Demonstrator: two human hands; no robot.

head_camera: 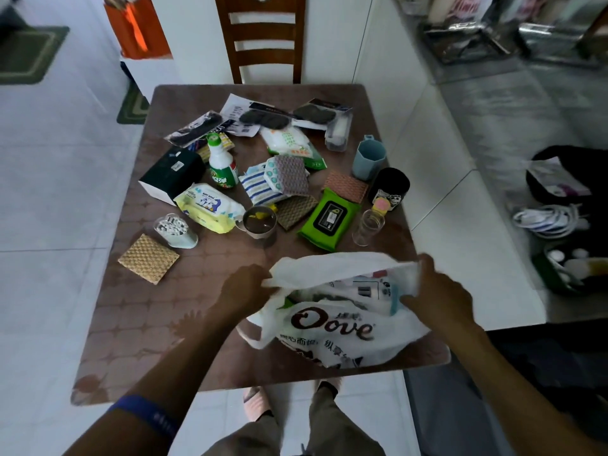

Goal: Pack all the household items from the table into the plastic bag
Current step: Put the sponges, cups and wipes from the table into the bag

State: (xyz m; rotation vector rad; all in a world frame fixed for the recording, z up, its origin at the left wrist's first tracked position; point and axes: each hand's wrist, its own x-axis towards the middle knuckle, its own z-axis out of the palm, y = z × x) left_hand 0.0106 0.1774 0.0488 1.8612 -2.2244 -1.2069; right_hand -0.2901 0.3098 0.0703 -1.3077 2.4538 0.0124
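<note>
Gripped at opposite sides of its mouth by both hands: left hand (245, 287) pinched on the near-left rim, right hand (437, 291) curled round the right rim, thumb tucked inside against a blue-edged pack, so the white crinkly plastic bag with brown lettering (332, 320) sat spread open at the near edge of the brown patterned tabletop (138, 340). Already partly filled, judging by the packets visible in the opening. Best kept wide and low, one side pinned down while the other hand fetched, bulky soft packs first, hard and breakable pieces last and upright. Nearest for picking: green flat wet-wipe pack with black label (328, 218), clear drinking glass (367, 228), small steel cup (260, 225), yellow baby-wipe pack (209, 207) and tan woven square pad (148, 263). Farther back lay a white spray bottle with green cap (222, 164), a dark rectangular box (171, 174), striped folded cloths (263, 185), a pale blue plastic mug (367, 159) and a black round cup (390, 187), all loosely heaped near one another. Still most of the items unpacked, so early in the job. Beyond the far edge stood a brown slatted wooden chair (263, 37); white tiled floor (49, 192) all round, a green mat (29, 52) far left, an orange bag (138, 28) at the back, dark bags with cables at the right.
</note>
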